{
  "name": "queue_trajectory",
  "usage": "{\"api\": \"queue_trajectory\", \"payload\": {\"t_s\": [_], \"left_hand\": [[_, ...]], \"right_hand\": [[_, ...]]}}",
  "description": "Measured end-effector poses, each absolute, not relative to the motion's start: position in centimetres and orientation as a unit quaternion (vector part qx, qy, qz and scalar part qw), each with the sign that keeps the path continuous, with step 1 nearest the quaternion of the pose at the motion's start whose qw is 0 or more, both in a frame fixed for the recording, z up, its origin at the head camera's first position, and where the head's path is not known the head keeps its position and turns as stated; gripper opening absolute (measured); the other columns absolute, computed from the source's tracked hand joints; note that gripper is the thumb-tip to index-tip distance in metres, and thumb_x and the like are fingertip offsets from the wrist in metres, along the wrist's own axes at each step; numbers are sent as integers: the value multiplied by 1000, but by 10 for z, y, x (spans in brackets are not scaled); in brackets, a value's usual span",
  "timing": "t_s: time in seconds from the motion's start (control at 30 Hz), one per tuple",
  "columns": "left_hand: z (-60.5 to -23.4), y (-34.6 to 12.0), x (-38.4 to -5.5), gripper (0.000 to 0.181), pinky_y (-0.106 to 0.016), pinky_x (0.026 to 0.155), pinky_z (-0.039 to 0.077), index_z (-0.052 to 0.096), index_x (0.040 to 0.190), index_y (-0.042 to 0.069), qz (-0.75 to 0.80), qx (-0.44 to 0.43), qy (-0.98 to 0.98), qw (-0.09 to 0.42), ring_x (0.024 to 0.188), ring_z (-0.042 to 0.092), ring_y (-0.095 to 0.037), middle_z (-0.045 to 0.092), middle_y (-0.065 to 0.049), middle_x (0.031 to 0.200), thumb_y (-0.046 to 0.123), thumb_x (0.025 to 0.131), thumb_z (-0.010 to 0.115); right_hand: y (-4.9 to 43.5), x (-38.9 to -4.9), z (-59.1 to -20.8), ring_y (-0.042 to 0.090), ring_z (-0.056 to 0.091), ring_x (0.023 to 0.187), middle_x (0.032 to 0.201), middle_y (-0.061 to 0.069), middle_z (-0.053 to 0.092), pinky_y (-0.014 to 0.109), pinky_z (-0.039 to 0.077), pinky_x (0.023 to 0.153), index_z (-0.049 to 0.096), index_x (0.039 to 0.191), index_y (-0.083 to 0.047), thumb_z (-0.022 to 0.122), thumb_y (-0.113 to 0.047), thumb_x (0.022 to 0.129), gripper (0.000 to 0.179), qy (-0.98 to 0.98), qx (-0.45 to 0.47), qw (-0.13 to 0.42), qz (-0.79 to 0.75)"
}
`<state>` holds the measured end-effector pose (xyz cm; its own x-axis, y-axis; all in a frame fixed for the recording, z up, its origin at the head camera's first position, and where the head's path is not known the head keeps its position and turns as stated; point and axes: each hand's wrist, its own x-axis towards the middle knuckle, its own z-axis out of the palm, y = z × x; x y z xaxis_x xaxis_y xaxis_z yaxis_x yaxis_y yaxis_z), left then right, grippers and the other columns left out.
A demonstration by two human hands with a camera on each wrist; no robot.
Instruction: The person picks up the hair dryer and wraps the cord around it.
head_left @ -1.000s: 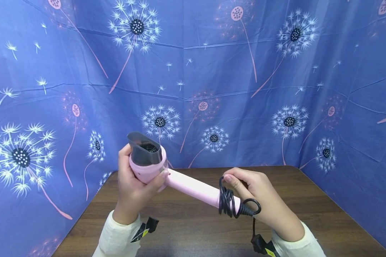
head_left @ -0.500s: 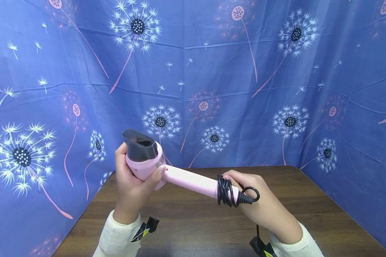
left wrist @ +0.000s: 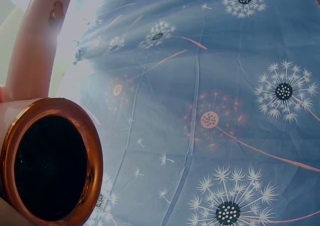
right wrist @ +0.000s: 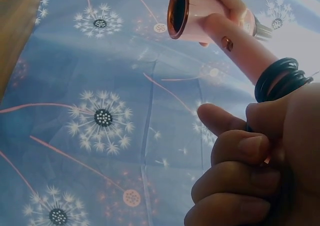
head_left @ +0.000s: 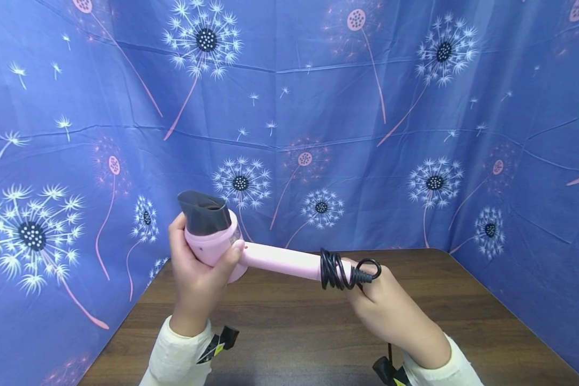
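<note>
A pink hair dryer (head_left: 280, 260) is held up above the table, its dark see-through nozzle (head_left: 205, 214) pointing up. My left hand (head_left: 198, 279) grips its barrel, thumb across the near side. The handle slants down to the right, with several turns of black power cord (head_left: 332, 269) around its end. At that end, my right hand (head_left: 395, 316) pinches the cord from behind and below. In the right wrist view its fingers (right wrist: 232, 181) are curled beneath the coils. A copper-coloured ring (left wrist: 95, 161) edges the dryer's dark rear opening in the left wrist view.
A brown wooden table (head_left: 289, 343) lies below both hands. Blue cloth (head_left: 280, 107) with dandelion prints hangs behind it and along both sides. Small black devices are strapped at the wrists, one of them (head_left: 229, 336) on the left.
The dryer has shifted left and its handle has become more level. My right hand has moved from the handle's upper side round underneath it, carrying the cord. My left hand keeps its grip.
</note>
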<state>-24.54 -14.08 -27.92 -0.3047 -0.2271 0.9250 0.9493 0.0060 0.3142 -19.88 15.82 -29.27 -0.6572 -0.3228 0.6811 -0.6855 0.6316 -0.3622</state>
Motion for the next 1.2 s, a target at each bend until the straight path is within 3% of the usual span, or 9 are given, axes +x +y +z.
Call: {"api": "queue_trajectory", "payload": {"t_s": [0.1, 0.17, 0.23, 0.47, 0.7, 0.8, 1.0, 1.2], "left_hand": [[-279, -141, -246, 84, -31, 88, 56, 42, 144, -4, -620, -341, -520, 478, 100, 66, -28, 63, -20, 120, -11, 69, 79], [-279, -141, -246, 84, -31, 88, 56, 42, 144, -3, -622, -338, -519, 480, 99, 65, -27, 63, -19, 119, -10, 69, 80], [-278, -141, -247, 85, -31, 87, 56, 42, 144, -3, -621, -334, -518, 484, 99, 65, -27, 63, -19, 119, -9, 69, 80], [-278, -142, -247, 84, -31, 86, 56, 42, 145, 0, -630, -314, -516, 489, 97, 66, -27, 64, -19, 118, -9, 70, 80], [-278, -143, -248, 83, -30, 85, 56, 43, 145, 2, -639, -287, -518, 491, 97, 66, -26, 64, -17, 119, -9, 71, 81], [-278, -144, -249, 84, -31, 86, 56, 43, 145, 3, -642, -274, -520, 493, 98, 65, -26, 63, -16, 120, -8, 71, 82], [-278, -145, -249, 85, -32, 85, 55, 42, 145, 3, -653, -257, -516, 492, 96, 65, -26, 63, -16, 119, -8, 71, 83], [-277, -144, -250, 83, -31, 84, 57, 43, 145, 6, -658, -237, -521, 489, 96, 67, -26, 64, -15, 118, -8, 73, 84]], "right_hand": [[157, -200, -294, 0, 44, 64, 72, -15, 47, 22, 43, 58, 69, 96, -24, 61, 2, 94, 27, -849, 302, 320, 293], [156, -200, -294, -2, 40, 61, 71, -16, 45, 20, 41, 56, 71, 96, -22, 63, 4, 91, 27, -845, 309, 333, 281], [155, -200, -294, -3, 38, 60, 71, -16, 46, 19, 40, 54, 73, 98, -21, 64, 2, 92, 25, -846, 314, 337, 270], [151, -200, -295, -2, 60, 80, 94, -18, 70, 21, 53, 69, 74, 102, -24, 63, -13, 103, 16, -842, 340, 322, 268], [149, -199, -296, -3, 54, 72, 87, -17, 68, 15, 48, 65, 73, 100, -21, 61, -13, 104, 14, -837, 360, 327, 253], [148, -197, -295, -4, 49, 67, 79, -19, 60, 13, 44, 61, 69, 95, -24, 62, -15, 104, 15, -836, 360, 325, 257], [145, -192, -295, -7, 26, 57, 67, -20, 27, 11, 27, 48, 47, 75, -29, 60, -23, 106, 34, -843, 347, 315, 265], [144, -188, -295, -8, 20, 57, 66, -21, 22, 12, 23, 48, 40, 72, -28, 61, -25, 106, 39, -851, 340, 315, 250]]}}
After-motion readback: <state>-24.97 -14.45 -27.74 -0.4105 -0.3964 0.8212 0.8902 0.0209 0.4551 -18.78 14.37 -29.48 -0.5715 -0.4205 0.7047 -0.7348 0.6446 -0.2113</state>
